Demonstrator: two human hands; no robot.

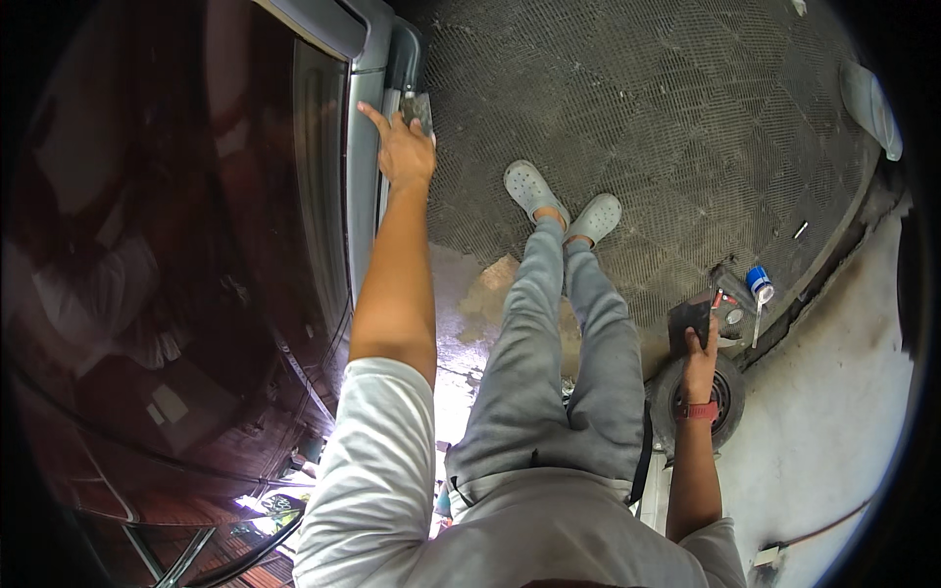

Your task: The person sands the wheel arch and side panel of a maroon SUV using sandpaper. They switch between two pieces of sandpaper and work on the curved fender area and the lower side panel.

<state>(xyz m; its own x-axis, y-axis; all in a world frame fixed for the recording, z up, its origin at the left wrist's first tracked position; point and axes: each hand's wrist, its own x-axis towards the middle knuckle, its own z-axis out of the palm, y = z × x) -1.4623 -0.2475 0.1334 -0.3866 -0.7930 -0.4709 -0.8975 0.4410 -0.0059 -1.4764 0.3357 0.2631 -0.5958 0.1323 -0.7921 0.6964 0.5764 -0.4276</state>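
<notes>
My left arm reaches forward along the grey edge of a car (362, 167). My left hand (404, 152) grips a thin greyish flat plate (421, 106) near its thumb, with one finger stretched out toward the car's edge. I cannot tell whether the plate touches the car. Down at my right, my right hand (699, 361) holds a dark, roughly rectangular flat plate (689, 321), its thumb lying on it. A red band circles that wrist.
A wheel with a tyre (735, 412) lies below my right hand. Beyond it are a blue-and-white cylindrical container (759, 281) and a white stick (756, 326). Textured matting (647, 108) covers the floor; a pale wall (833, 392) stands right. The car's dark glossy surface (176, 245) fills the left.
</notes>
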